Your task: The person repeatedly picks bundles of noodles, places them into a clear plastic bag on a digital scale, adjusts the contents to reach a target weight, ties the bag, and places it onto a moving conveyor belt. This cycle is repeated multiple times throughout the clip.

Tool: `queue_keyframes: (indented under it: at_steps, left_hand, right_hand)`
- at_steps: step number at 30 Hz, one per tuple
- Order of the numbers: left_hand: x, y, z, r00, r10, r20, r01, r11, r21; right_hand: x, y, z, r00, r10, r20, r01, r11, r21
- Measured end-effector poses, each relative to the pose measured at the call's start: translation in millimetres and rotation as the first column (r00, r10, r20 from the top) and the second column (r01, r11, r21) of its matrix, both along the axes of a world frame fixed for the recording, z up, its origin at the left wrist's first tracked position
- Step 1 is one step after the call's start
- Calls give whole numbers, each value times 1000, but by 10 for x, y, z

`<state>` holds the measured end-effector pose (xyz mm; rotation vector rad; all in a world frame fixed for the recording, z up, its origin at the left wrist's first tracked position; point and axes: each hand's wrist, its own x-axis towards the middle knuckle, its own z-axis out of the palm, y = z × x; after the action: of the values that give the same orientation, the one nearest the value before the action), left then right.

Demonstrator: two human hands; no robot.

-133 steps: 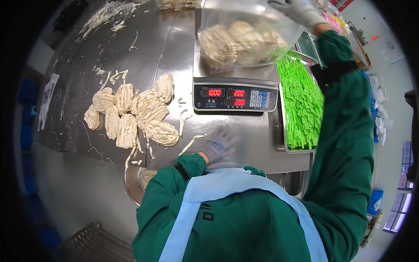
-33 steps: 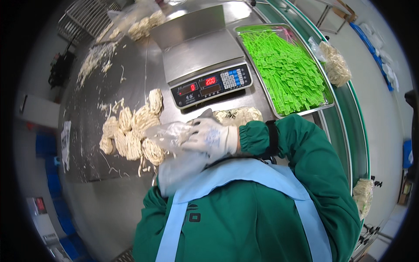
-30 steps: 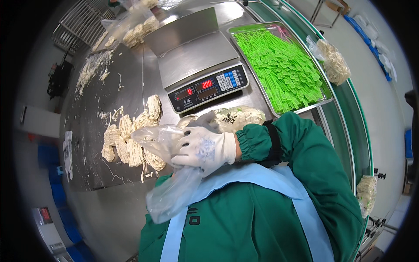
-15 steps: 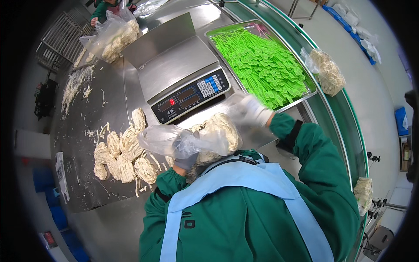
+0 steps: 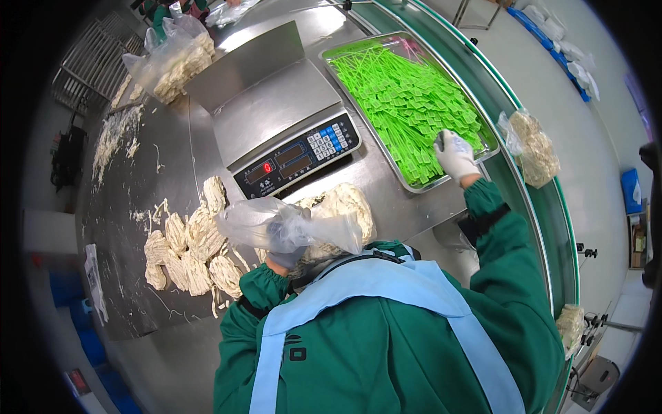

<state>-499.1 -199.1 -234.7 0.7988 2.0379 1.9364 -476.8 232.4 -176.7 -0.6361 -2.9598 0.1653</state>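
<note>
My left hand [image 5: 286, 245], in a grey glove, grips the gathered neck of a clear plastic bag [image 5: 245, 221] holding pale noodle bundles [image 5: 345, 210], just below the digital scale [image 5: 293, 152]. My gloved right hand [image 5: 452, 153] is closed at the near-right part of the metal tray of green plastic ties [image 5: 396, 96]; what is between its fingertips, if anything, is too small to make out. Loose noodle bundles [image 5: 193, 255] lie on the steel table [image 5: 158, 314] left of the bag.
A conveyor [image 5: 548, 228] curves along the right, carrying bagged noodles [image 5: 534, 148] and another bag [image 5: 571, 324]. At the back left, a co-worker's green sleeve [image 5: 158, 17] shows behind bagged noodles [image 5: 179, 62] and a metal rack [image 5: 89, 62]. Noodle scraps [image 5: 114, 145] litter the far-left table.
The bag has come off the scale to beside my body. My right hand has left the bag neck and moved right onto the tray of ties, while my left hand keeps holding the bag.
</note>
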Motion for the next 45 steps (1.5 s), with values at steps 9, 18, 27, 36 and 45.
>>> queue_keyframes:
  at_steps: [9,18,27,36,45]
  left_hand:
    - [82,278,358,587,-65,-807,-513,741,-432]
    - [-101,367,980,910,-283,-302,-190,362,-913]
    - [-695,386,828,963,-267,30,148,434,-889]
    - [-514,311,850,982,-191,-9,94,521,-849]
    - [-73,320,676,989,-8,-148,-100,700,-707]
  right_hand:
    - [179,-1669,543,656,670,-348,-745,502,-439]
    - [49,-1674,478,688,701,-189,-701,574,-423]
    - [229,-2130,663,347,921,-175,-840,223,-494]
    - [60,-2572,236,114,978,-175,-966,68,-249]
    - [316,-1677,327,471,785,-404,-801,189,-568]
